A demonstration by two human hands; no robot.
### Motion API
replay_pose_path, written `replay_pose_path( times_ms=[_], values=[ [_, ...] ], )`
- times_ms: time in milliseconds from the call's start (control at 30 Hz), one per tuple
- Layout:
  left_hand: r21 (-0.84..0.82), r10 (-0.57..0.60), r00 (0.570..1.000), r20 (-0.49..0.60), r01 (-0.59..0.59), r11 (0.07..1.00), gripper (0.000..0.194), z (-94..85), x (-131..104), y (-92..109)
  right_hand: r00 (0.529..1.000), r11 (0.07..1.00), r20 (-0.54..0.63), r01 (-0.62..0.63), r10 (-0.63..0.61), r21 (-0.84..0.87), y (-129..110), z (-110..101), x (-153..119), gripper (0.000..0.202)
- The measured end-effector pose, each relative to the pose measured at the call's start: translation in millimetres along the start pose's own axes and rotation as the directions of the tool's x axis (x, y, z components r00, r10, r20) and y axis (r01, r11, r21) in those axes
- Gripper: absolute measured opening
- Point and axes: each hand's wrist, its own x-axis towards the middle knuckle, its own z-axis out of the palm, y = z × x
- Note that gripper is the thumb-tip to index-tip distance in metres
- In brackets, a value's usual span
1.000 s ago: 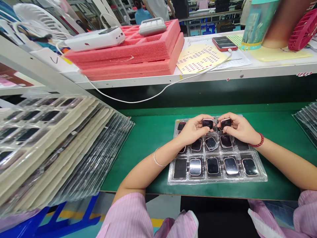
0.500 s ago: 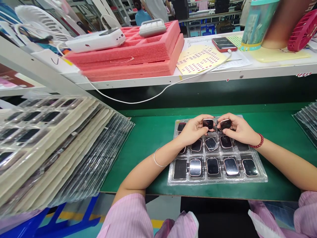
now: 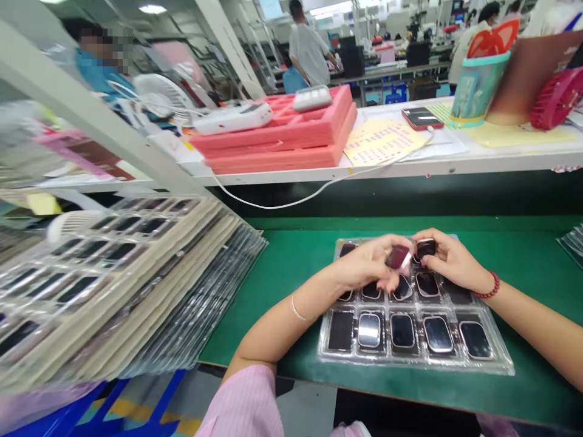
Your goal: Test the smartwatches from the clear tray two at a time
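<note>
A clear plastic tray (image 3: 378, 359) lies on the green table, its pockets holding several smartwatch bodies (image 3: 402, 331) with dark glossy screens. One pocket at its front left shows only a dark lining. Over the tray's back half, my left hand (image 3: 364, 264) is closed on a smartwatch body (image 3: 399, 257), which is tilted and blurred. Just to its right my right hand (image 3: 449, 258) pinches another smartwatch body (image 3: 426, 247) between thumb and fingers. My hands and forearms hide part of the back rows.
At the left rises a tall stack of filled trays (image 3: 182, 285); more trays (image 3: 572, 250) stand at the right edge. A shelf (image 3: 319, 176) behind bears pink foam (image 3: 273, 155), a phone (image 3: 421, 118), a teal cup (image 3: 478, 91) and a pink fan (image 3: 553, 82). A white cable hangs below it.
The head view has tilted up and left, so more of the room shows. My left hand has turned its smartwatch body to a slant. My right hand keeps its hold.
</note>
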Motion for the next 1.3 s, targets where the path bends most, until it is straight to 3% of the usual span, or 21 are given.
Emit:
replay_pose_path(
  times_ms=[100,200,333,400,467,533,600,700,800,1000,1133,1200,1300],
  values=[
    [-0.059,-0.067,0.957,0.282,0.088,0.994,0.06,40.5,-24,28,0.999,0.998,-0.003,-0.047,0.048,0.042,2,-2,-2,0.031],
    [-0.014,-0.165,0.915,0.368,0.183,0.983,0.055,75.7,-45,54,0.993,0.988,-0.003,-0.116,0.117,0.104,4,-6,-1,0.034],
    [0.011,-0.153,0.93,0.333,0.159,0.987,0.047,91.7,-58,62,0.977,0.918,0.035,-0.21,0.211,0.336,-1,-9,2,0.043],
    [0.01,-0.085,0.939,0.334,0.087,0.996,0.044,89.0,-61,57,0.97,0.861,0.076,-0.242,0.233,0.447,-15,-9,1,0.042],
    [0.0,0.027,0.965,0.261,-0.028,1.0,0.042,79.9,-59,50,0.966,0.815,0.138,-0.257,0.217,0.519,-37,-5,-4,0.037],
    [0.035,0.171,0.981,0.092,-0.175,0.984,0.044,63.8,-51,46,0.962,0.776,0.225,-0.26,0.155,0.575,-65,1,-13,0.032],
    [0.14,0.275,0.958,-0.075,-0.263,0.955,0.051,42.8,-35,43,0.931,0.73,0.352,-0.307,0.098,0.61,-92,11,-25,0.033],
    [0.224,0.267,0.913,-0.31,-0.203,0.953,0.059,13.9,-4,32,0.849,0.604,0.518,-0.467,0.103,0.645,-123,26,-40,0.04],
    [0.199,0.155,0.909,-0.388,-0.082,0.977,0.056,-0.3,16,15,0.815,0.56,0.569,-0.525,0.112,0.641,-139,33,-47,0.048],
    [0.218,0.145,0.919,-0.367,-0.067,0.974,0.052,-0.7,16,6,0.835,0.632,0.516,-0.508,0.192,0.586,-149,32,-50,0.049],
    [0.226,0.148,0.917,-0.37,-0.066,0.972,0.054,-0.2,14,8,0.835,0.564,0.529,-0.512,0.149,0.648,-140,32,-47,0.048],
    [0.226,0.156,0.911,-0.381,-0.071,0.971,0.053,-0.6,13,9,0.865,0.588,0.487,-0.459,0.124,0.666,-130,28,-40,0.041],
    [0.265,0.213,0.892,-0.4,-0.11,0.958,0.044,-1.7,12,10,0.95,0.744,0.291,-0.278,0.118,0.608,-106,15,-19,0.039]
  ],
)
